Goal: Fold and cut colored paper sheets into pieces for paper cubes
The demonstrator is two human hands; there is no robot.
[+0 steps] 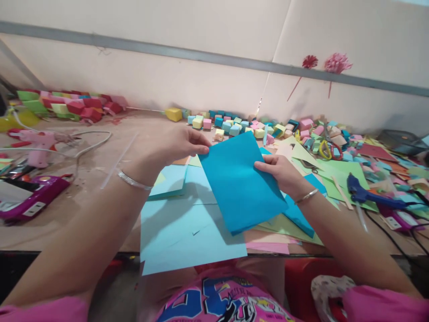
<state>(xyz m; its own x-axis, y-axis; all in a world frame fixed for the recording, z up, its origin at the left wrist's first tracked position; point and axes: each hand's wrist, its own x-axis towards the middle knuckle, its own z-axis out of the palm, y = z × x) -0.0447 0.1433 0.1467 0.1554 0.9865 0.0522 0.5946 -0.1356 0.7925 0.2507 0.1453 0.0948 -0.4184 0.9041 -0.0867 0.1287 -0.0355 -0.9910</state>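
Observation:
A bright blue sheet of paper (239, 188) is held up between both hands over the table. My left hand (184, 145) pinches its upper left corner between thumb and fingers. Along the right edge, my right hand (279, 172) grips the same sheet with the thumb on top. Below lies a large light blue sheet (187, 232), whose front edge reaches past the table edge. More light blue paper (172, 179) lies behind it. Under my right forearm there is another stack of blue paper (301, 217).
Small paper boxes (231, 123) line the back wall, with red and pink ones (83, 107) at left. A pink glue gun (36, 145) and purple power strip (36, 197) lie left. At right are scissors (330, 150), a blue glue gun (368, 192) and black cables.

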